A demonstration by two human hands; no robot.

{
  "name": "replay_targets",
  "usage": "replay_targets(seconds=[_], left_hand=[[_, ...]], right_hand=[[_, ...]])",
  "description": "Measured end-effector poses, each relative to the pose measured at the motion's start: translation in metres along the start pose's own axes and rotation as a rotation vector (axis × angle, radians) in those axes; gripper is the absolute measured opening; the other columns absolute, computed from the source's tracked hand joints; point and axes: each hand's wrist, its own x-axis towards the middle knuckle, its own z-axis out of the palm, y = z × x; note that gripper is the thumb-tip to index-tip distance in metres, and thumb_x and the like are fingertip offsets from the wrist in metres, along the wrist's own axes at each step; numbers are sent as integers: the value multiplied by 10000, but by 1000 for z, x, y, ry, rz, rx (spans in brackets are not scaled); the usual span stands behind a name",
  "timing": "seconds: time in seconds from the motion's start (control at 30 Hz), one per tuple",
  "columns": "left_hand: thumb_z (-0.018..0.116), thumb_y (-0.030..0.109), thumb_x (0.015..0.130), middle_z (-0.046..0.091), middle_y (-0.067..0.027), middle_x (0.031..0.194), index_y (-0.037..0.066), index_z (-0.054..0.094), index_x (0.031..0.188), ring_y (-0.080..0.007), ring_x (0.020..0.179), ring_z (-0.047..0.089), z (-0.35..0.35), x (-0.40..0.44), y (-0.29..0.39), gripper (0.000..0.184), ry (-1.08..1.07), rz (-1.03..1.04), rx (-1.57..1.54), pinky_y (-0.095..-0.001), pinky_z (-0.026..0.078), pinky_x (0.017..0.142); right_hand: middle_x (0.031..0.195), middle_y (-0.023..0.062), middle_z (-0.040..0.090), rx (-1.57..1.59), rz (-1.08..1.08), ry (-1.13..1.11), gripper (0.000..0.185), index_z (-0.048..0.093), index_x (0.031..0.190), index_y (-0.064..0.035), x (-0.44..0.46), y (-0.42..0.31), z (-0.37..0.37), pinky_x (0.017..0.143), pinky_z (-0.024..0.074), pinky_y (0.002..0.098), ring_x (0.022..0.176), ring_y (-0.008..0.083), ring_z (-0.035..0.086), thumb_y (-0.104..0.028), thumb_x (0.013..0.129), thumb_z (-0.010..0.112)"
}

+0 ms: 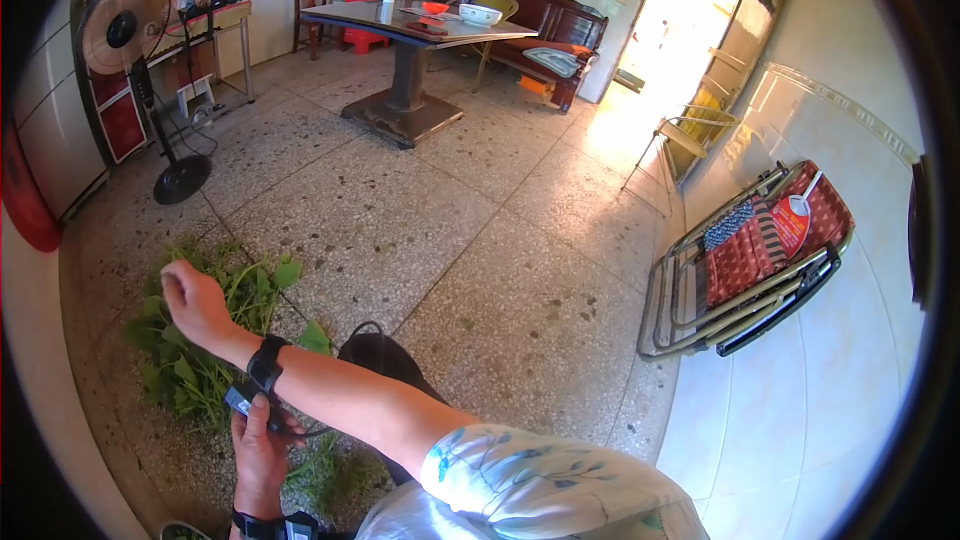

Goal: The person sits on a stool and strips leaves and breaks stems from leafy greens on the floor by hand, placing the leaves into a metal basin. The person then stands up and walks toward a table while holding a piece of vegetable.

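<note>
My right hand (197,308) reaches across to the left above a heap of leafy green stems (175,355) on the floor. Its fingers are curled in a loose fist with nothing visible in them. A black wristband (265,365) is around that wrist. Just below, my left hand (262,455) grips a small dark box-shaped device (243,402) close to the wristband, its thumb on top. A thin dark cable runs near the device. My left wrist also has a black band (262,525).
A standing fan (125,32) is at the left, a pedestal table (410,25) with bowls farther back. A wooden bench (520,25) stands behind it. A folded lounge chair (770,250) leans on the right wall. A yellow chair (690,130) stands by the bright doorway.
</note>
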Motion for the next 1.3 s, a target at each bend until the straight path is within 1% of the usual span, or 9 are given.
replay_targets(seconds=[0.07, 0.3, 0.5, 0.6, 0.73, 0.9, 1.0, 1.17, 1.3], left_hand=[[542, 345, 811, 524, -55, 594, 52, 480, 878, -162, 476, 532, 2, -3, 5, 306, -6, 7, 46, -280, 430, 366], [577, 342, 786, 519, -57, 593, 54, 457, 916, -163, 480, 526, -6, -2, 2, 338, -78, -20, 40, -282, 434, 385], [616, 339, 753, 523, -52, 606, 52, 441, 905, -147, 478, 518, 1, -4, 8, 369, -60, 51, 101, -274, 442, 403], [618, 329, 751, 521, -46, 597, 50, 437, 895, -138, 477, 517, 2, -5, 10, 363, -80, 83, 149, -269, 444, 411], [601, 309, 766, 522, -36, 587, 48, 452, 898, -131, 475, 517, -5, -4, 4, 329, -56, 61, 192, -259, 441, 415], [521, 312, 828, 563, -41, 683, 36, 465, 990, -141, 556, 551, -13, -2, -10, 325, -111, -39, 146, -271, 466, 476], [390, 470, 857, 593, -70, 818, 45, 470, 1003, -158, 654, 582, -34, 3, 8, 457, -153, -11, 209, -290, 476, 530], [406, 443, 860, 581, -101, 830, 68, 474, 1000, -236, 713, 563, -102, 40, 31, 405, 165, 45, -490, -329, 435, 609], [436, 398, 857, 568, -98, 790, 54, 479, 990, -232, 680, 550, -149, 53, 54, 372, 388, 273, -596, -336, 439, 592]], right_hand=[[608, 41, 465, 295, 368, 57, 143, 486, 871, -5, 0, 9, 5, 517, 363, 241, 558, 79, 431, -143, 868, 449], [612, 18, 463, 259, 247, 99, 179, 483, 883, -11, 1, -8, -10, 515, 360, 233, 554, 84, 421, -183, 888, 431], [625, -4, 460, 658, 283, 302, 259, 508, 884, -35, 10, 0, -15, 529, 357, 221, 566, 79, 410, -269, 903, 398], [635, -10, 448, 957, 570, 453, 294, 506, 844, -58, 6, 5, -16, 514, 346, 229, 565, 80, 416, -333, 893, 414], [622, -10, 432, 745, 570, 348, 270, 490, 793, -55, -4, 6, -17, 512, 354, 240, 569, 91, 420, -295, 891, 415], [669, 36, 488, 23, 243, 215, 236, 501, 821, -46, -18, 17, -14, 579, 386, 291, 613, 137, 471, -242, 879, 383], [551, 32, 469, 432, 356, 272, 231, 510, 751, -58, -2, 12, -18, 503, 354, 242, 512, 107, 436, -211, 866, 380], [603, 27, 523, 637, 588, 202, 207, 528, 764, -44, -16, -7, -6, 505, 400, 223, 542, 92, 489, -208, 856, 440], [707, 41, 572, 624, 988, -382, 287, 522, 859, -46, -83, -19, 9, 559, 441, 240, 602, 109, 534, -331, 839, 493]])
